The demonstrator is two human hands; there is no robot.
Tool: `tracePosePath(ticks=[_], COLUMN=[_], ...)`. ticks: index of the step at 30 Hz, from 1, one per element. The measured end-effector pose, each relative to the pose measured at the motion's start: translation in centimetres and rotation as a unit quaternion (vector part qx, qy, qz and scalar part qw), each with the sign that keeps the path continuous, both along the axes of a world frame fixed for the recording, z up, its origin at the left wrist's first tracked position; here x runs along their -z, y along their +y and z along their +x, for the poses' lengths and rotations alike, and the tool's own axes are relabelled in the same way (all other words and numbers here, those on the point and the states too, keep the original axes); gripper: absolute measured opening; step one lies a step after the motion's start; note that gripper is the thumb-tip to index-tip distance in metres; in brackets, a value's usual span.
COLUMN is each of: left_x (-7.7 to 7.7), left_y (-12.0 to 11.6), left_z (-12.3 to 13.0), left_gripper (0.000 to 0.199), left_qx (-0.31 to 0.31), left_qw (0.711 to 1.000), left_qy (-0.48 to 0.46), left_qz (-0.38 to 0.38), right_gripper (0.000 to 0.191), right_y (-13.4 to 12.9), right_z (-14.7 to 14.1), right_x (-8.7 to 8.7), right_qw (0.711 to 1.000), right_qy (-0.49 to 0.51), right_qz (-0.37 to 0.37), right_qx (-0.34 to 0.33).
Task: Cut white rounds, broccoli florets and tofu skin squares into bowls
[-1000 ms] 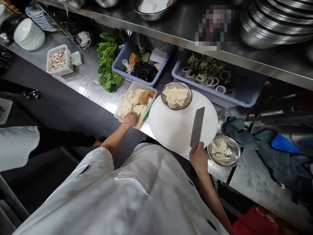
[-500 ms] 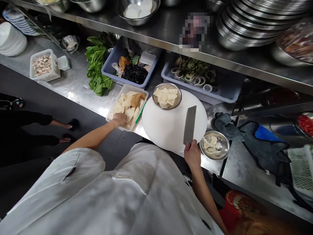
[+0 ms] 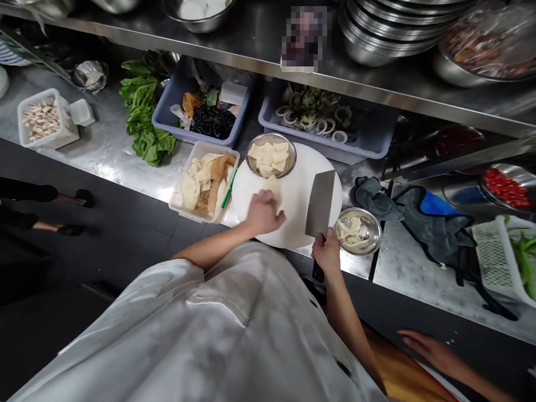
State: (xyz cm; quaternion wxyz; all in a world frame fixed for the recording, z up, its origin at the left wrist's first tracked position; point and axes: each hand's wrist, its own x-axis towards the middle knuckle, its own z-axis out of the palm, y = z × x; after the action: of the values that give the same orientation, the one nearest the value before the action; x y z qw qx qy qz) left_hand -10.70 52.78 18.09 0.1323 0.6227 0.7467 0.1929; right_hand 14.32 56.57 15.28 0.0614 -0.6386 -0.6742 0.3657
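Note:
A cleaver [image 3: 321, 202] is in my right hand [image 3: 327, 252], its fingers wrapped round the handle and the blade over the right side of the round white board [image 3: 299, 223]. Over the board's left part is my left hand [image 3: 264, 213], fingers curled at a pale piece [image 3: 273, 187] just beyond them. At the board's far edge a steel bowl [image 3: 271, 156] holds pale flat slices. Left of the board, a clear tub [image 3: 205, 181] contains larger pale and brown pieces. Another steel bowl [image 3: 358, 231] with pale scraps sits to the right.
Blue bins [image 3: 201, 106] of ingredients stand behind, under a steel shelf [image 3: 247, 56]. Leafy greens [image 3: 146, 117] lie left. Dark cloths [image 3: 431, 218] and a white basket [image 3: 498, 257] are right. Another person's hand [image 3: 431, 346] reaches in at lower right.
My left hand has moved right, from the tub to the board, with a pale piece now there. The cleaver stays in my right hand. Another person's hand has appeared at lower right.

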Motion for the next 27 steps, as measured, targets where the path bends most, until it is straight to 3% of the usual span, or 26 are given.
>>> tracePosePath(ticks=[3,5,9,12,18,27], left_x=[3.9,5.7,7.7,8.8,9.9,10.7], left_y=[3.2,4.3,4.9,5.0,4.2,3.9], left_z=[7.1,8.5,5.5,2.4,0.9,2.0], left_gripper=[0.037,0.039,0.025,0.037,0.030,0.025], left_qx=[0.070,0.117,0.260,0.325,0.359,0.336], left_qw=[0.996,0.991,0.965,0.939,0.924,0.937], left_qy=[0.051,0.047,-0.035,-0.105,-0.115,-0.090], left_qz=[-0.032,-0.042,-0.013,0.045,0.067,0.043], right_gripper=[0.031,0.033,0.032,0.030,0.025,0.026], right_y=[-0.8,-1.7,-3.5,-5.0,-7.8,-8.6], right_z=[1.6,2.7,4.3,4.7,3.5,4.2], right_x=[-0.5,-1.0,-2.7,-4.6,-7.9,-9.0], right_qw=[0.996,0.997,0.995,0.979,0.959,0.947], right_qy=[0.053,0.029,-0.096,-0.178,-0.212,-0.236], right_qz=[-0.046,-0.049,-0.017,-0.006,-0.092,-0.129], right_qx=[0.046,0.045,-0.032,-0.099,-0.163,-0.174])
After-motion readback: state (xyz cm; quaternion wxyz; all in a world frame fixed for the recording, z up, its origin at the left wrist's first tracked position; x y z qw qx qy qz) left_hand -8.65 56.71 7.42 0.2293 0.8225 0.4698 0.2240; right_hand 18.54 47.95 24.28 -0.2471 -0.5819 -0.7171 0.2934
